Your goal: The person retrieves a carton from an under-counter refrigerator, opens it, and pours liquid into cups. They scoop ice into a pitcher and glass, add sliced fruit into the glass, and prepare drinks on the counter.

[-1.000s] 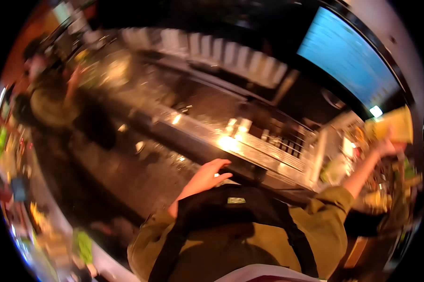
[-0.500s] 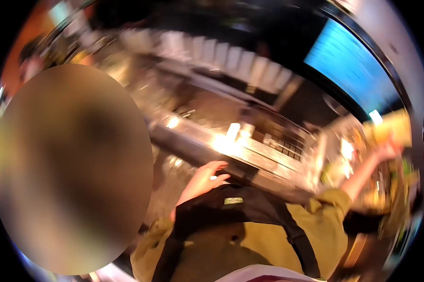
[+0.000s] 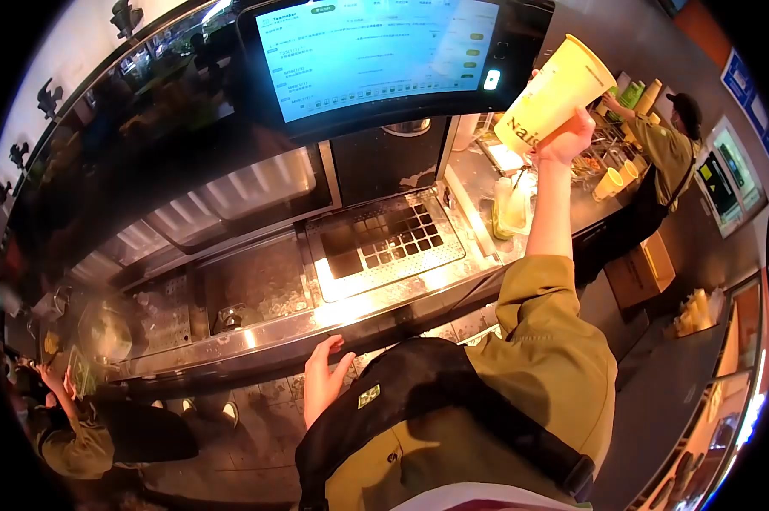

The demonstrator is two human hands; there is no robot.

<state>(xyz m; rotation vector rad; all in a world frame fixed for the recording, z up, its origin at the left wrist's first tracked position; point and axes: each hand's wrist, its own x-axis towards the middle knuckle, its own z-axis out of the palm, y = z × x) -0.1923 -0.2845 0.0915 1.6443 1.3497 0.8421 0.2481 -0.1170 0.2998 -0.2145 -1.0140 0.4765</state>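
Note:
A large yellow paper cup (image 3: pixel 555 94) is tilted in the grip of my right hand (image 3: pixel 568 136), raised at the upper right beside the lit screen (image 3: pixel 380 55). Dark lettering shows on the side of the cup. My left hand (image 3: pixel 325 379) hangs in front of my apron, its fingers apart and holding nothing. It is nearest to the front edge of the metal counter (image 3: pixel 350 318). A perforated drain grate (image 3: pixel 393 243) is set into that counter, ahead of my hands.
At the right, a co-worker (image 3: pixel 670 153) stands by a counter with yellow cups (image 3: pixel 608 184). Another person (image 3: pixel 78 439) is at the lower left. A cardboard box (image 3: pixel 642 271) is below the right counter. White containers (image 3: pixel 231 200) line the back.
The view has turned to the right, bringing the screen to the top centre and the right-hand co-worker into sight. My right hand still holds the yellow cup, now closer to the screen.

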